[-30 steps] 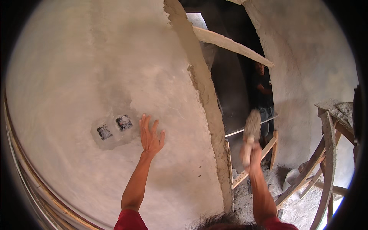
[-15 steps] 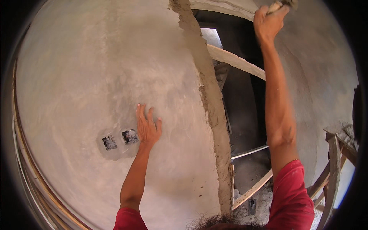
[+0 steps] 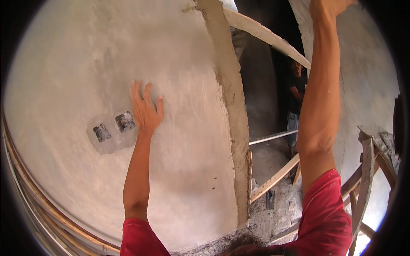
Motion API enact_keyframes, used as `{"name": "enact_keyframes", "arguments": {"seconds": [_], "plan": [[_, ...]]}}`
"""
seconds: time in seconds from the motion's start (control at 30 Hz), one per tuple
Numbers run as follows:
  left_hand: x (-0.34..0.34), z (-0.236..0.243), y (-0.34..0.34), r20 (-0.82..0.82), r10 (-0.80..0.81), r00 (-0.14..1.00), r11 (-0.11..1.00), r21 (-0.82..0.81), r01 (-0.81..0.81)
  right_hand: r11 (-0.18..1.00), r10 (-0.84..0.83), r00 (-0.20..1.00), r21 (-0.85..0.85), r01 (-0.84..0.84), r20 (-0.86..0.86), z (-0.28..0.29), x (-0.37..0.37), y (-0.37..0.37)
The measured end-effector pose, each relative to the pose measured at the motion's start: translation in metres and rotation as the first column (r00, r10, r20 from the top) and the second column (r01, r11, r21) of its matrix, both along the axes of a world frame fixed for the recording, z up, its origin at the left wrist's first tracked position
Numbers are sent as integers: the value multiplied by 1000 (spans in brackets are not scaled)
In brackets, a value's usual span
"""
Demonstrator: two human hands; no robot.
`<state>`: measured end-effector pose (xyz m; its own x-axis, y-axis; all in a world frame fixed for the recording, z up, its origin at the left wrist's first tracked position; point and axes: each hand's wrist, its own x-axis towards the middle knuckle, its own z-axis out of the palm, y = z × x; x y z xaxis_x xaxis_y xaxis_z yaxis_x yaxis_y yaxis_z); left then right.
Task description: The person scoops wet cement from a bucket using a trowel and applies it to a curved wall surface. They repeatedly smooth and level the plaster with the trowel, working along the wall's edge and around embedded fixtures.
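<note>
My left hand (image 3: 146, 112) lies open on the grey plastered wall (image 3: 183, 145), fingers spread, holding nothing. Right beside it are two square recessed electrical boxes (image 3: 125, 121), with a damp-looking patch around them. Stretched high at the upper right, my right hand (image 3: 331, 7) is cut off by the picture's edge. Its fingers look closed; the wooden-handled tool seen in it half a second ago lies outside the picture, its kind unclear. Between my arms, a darker strip of fresh mortar (image 3: 234, 94) runs down the wall's edge along an opening.
Wooden braces (image 3: 265, 32) cross the opening, with another slat (image 3: 275, 179) lower down. A person in dark clothes (image 3: 295, 96) stands inside. Rough wooden framing (image 3: 365, 170) rises at the right. Long strips (image 3: 42, 192) line the lower left. Rubble covers the floor (image 3: 277, 213).
The view has shifted, so the wall and boxes sit higher and further left. My right hand has moved up and right, carrying the tool out of sight. A person has appeared in the opening.
</note>
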<state>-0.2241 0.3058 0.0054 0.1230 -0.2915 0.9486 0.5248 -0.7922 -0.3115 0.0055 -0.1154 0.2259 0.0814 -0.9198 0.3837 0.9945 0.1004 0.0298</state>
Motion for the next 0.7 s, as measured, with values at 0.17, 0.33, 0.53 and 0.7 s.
{"name": "enact_keyframes", "arguments": {"seconds": [0.17, 0.33, 0.53, 0.7], "plan": [[-9, -5, 10, -80, 3, 997, 1000, 3, -2, 877, 464, 885, -156, -454, 34, -105, -35, 30], [-13, -3, 9, -97, 0, 995, 997, 74, 7, 432, 877, 472, -286, -855, -86, -245, -106, 34], [-11, -4, 6, -93, -61, 994, 998, 26, 63, -25, 998, -33, -127, -992, 62, -330, -152, 21], [-16, -3, 3, -127, -69, 990, 998, -11, 68, -143, 982, -147, -37, -989, 120, -337, -150, 29]]}}
